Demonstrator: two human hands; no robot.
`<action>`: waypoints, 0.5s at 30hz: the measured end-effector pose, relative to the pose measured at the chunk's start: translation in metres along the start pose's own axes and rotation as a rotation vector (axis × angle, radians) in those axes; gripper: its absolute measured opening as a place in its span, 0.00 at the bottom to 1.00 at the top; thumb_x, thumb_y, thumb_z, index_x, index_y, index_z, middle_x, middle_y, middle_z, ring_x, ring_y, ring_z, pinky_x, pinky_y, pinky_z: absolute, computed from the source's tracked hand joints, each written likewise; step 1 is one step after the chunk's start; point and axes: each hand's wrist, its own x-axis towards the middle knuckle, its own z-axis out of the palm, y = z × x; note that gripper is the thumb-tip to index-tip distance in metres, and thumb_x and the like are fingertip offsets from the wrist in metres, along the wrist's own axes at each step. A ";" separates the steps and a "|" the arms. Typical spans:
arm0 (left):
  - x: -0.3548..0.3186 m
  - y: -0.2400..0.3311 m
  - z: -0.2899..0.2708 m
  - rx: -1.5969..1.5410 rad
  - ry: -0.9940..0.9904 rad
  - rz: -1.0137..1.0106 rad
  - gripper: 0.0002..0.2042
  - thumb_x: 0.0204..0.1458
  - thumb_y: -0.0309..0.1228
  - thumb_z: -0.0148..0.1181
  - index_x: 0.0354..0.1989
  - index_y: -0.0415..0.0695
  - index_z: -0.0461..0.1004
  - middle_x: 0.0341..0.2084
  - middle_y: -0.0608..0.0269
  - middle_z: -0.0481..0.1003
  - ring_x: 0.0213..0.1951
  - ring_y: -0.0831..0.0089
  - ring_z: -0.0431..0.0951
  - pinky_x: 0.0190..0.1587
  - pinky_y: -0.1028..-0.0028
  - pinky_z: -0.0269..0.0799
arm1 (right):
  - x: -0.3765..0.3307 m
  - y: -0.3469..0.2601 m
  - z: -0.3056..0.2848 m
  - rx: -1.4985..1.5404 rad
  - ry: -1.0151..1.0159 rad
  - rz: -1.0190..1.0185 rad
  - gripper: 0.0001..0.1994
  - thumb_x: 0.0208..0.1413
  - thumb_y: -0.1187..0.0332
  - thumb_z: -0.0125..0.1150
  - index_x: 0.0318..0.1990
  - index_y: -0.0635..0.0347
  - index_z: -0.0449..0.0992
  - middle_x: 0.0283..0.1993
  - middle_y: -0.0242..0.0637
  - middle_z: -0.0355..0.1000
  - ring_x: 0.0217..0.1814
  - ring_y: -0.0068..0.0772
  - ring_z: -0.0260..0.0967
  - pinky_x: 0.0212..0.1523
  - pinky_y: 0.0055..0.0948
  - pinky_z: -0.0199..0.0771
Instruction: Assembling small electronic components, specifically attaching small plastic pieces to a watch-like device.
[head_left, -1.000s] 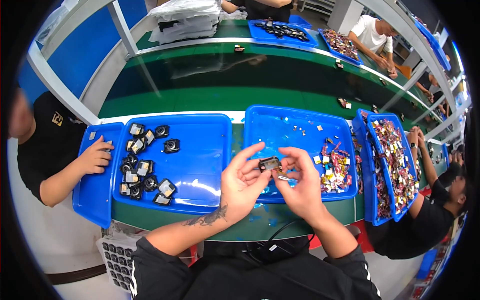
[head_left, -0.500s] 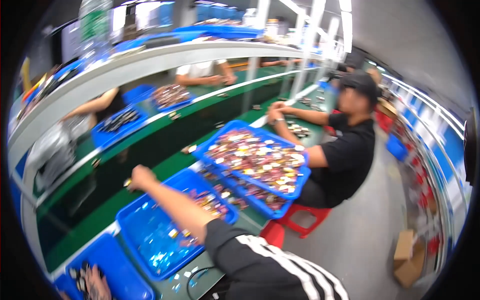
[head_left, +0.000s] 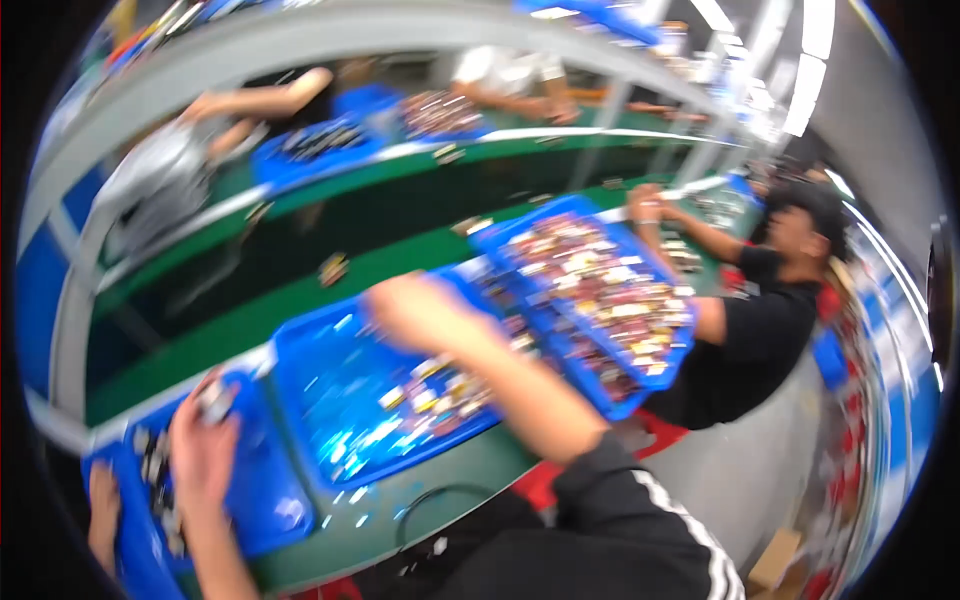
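My left hand (head_left: 202,445) is raised over a blue tray (head_left: 285,500) at the left, its fingers closed around a small silvery part (head_left: 215,402). Dark and pale small parts (head_left: 155,465) lie in that tray. My right hand (head_left: 415,312), smeared by motion, hovers over the far side of a second blue tray (head_left: 310,375); whether its fingers hold anything cannot be made out. Small yellow, white and reddish parts (head_left: 435,395) are heaped in the right of this tray, with shiny bluish pieces toward its front. One small part (head_left: 333,268) lies on the dark and green conveyor beyond.
Stacked blue trays (head_left: 590,375) heaped with parts stand right of my right arm. A co-worker in black (head_left: 765,340) sits beyond them. Another person's hand (head_left: 103,505) shows at the left edge. A cable (head_left: 440,490) curves along the table's near edge.
My right hand has drawn back from over the conveyor to the tray; the small part at its fingertips now appears on the belt. My left hand is now raised. The whole view has shifted.
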 end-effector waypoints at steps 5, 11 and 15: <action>0.010 -0.032 0.050 -0.036 -0.081 -0.142 0.16 0.59 0.26 0.50 0.54 0.33 0.66 0.43 0.44 0.74 0.37 0.60 0.80 0.40 0.71 0.80 | -0.059 0.030 -0.007 0.060 0.136 -0.045 0.06 0.51 0.70 0.60 0.31 0.64 0.78 0.30 0.48 0.75 0.32 0.44 0.75 0.35 0.38 0.73; -0.008 -0.042 0.037 0.080 -0.027 -0.182 0.12 0.58 0.24 0.55 0.49 0.36 0.66 0.42 0.43 0.76 0.32 0.63 0.82 0.34 0.75 0.81 | -0.053 0.006 0.032 0.133 0.055 -0.114 0.10 0.47 0.71 0.63 0.38 0.61 0.77 0.33 0.45 0.74 0.37 0.50 0.73 0.40 0.42 0.73; -0.011 -0.051 0.035 0.148 -0.047 -0.181 0.14 0.59 0.24 0.53 0.53 0.40 0.63 0.44 0.45 0.75 0.36 0.64 0.82 0.39 0.73 0.80 | -0.051 -0.001 0.041 0.080 -0.008 -0.137 0.08 0.46 0.71 0.64 0.34 0.61 0.74 0.31 0.44 0.72 0.37 0.49 0.72 0.38 0.43 0.71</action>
